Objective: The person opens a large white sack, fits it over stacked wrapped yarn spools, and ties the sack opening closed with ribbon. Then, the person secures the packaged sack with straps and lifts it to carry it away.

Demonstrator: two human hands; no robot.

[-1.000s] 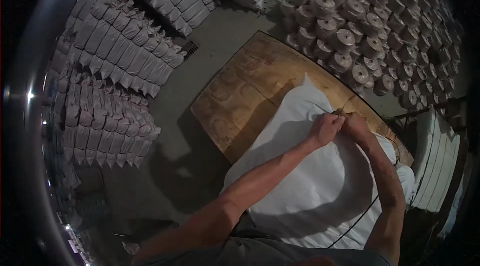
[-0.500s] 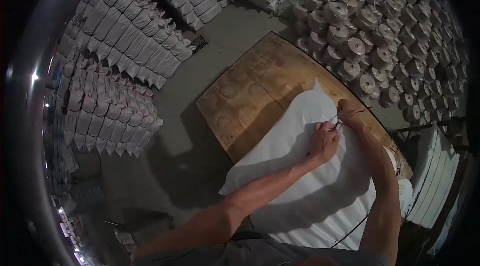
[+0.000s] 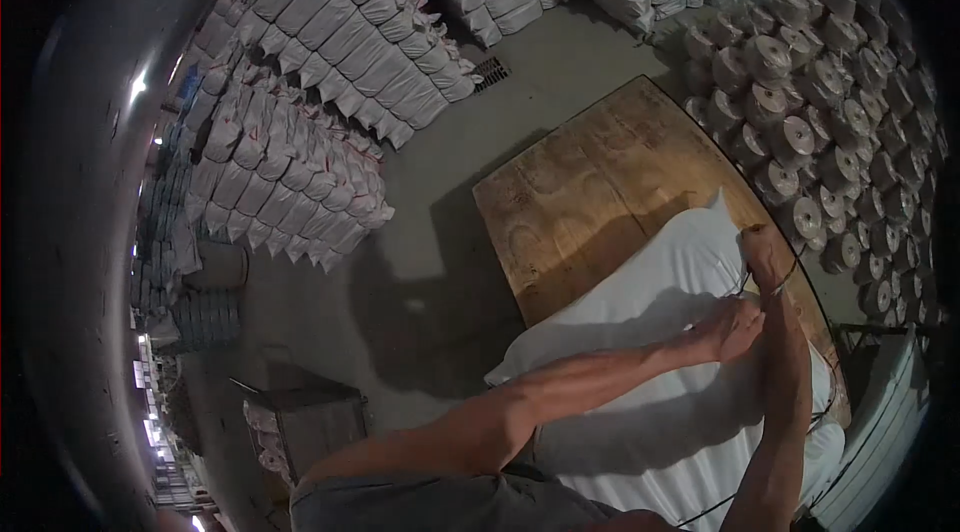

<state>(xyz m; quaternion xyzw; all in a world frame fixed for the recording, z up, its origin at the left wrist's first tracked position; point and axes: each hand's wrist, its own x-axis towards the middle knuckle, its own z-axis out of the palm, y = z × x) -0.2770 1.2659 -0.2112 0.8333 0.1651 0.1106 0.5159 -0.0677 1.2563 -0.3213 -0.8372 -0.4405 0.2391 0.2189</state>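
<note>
A full white sack (image 3: 640,282) lies on its side on the wooden board, close to my body. My right hand (image 3: 762,250) is at the sack's far right edge, its fingers curled around a dark cord (image 3: 790,270). Part of this cord trails past the right wrist. My left hand (image 3: 738,328) is closed in a fist just nearer to me, beside the right forearm, and appears to hold the cord too. Its fingertips are partly hidden. A further dark line of cord (image 3: 708,510) crosses the near end of the sack.
The wooden board (image 3: 560,192) reaches beyond the sack. Wrapped cone-shaped spools (image 3: 795,137) are piled at the right. Stacks of white sacks (image 3: 350,22) stand at the back and left. A small framed cart (image 3: 320,427) is at lower left, and white bundles (image 3: 885,432) lie at lower right.
The camera has turned left, so the scene sits further right. My left hand has pulled back toward me along the right forearm. My right hand stays by the sack's edge.
</note>
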